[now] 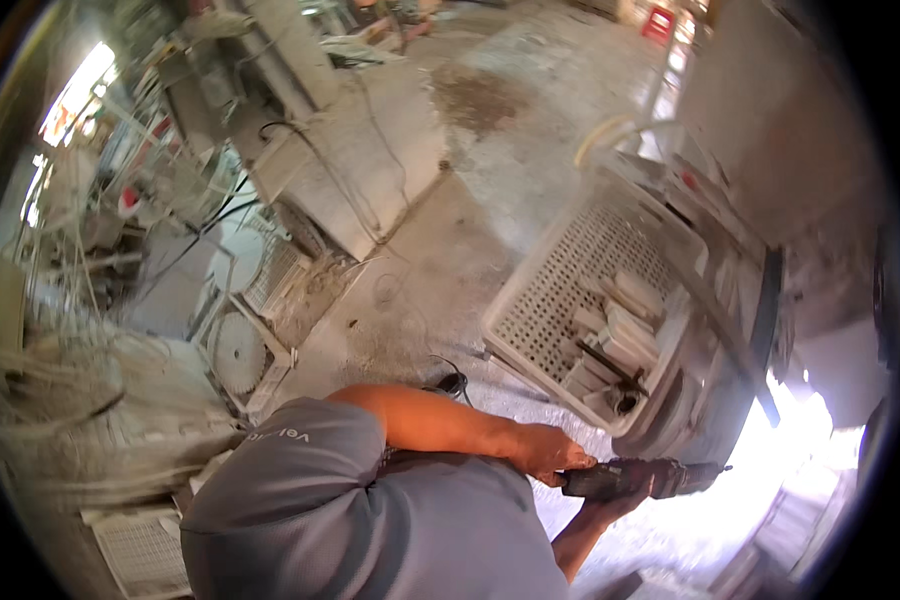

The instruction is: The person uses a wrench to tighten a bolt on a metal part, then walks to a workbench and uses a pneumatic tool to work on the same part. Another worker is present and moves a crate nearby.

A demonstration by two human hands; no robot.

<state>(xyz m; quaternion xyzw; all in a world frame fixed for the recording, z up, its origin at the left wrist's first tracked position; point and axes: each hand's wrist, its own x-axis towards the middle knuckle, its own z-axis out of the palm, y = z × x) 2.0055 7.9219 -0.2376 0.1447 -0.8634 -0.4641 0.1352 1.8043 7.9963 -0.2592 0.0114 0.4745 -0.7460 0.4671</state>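
Note:
Both of my hands are wrapped round a dark, elongated handheld power tool (675, 478) with a thin tip pointing right. My left hand (550, 452) is closed at its rear end, the bare arm reaching across from a grey short sleeve. Further forward, my right hand (625, 498) grips the body from below, partly hidden by it. The tool is held level in the air beside a bright glare, so its exact kind is hard to read. Just beyond it stands a white perforated plastic crate (530, 300) with several pale blocks (630, 330) and a dark rod (610, 362) inside.
A dark cord (452, 384) lies on the dusty floor by my left elbow. To the left are a pale box-like block (360, 150), a round disc (236, 353) in a frame and tangled clutter. A metal bar (725, 335) slants beside the crate. A red stool (658, 24) stands far off.

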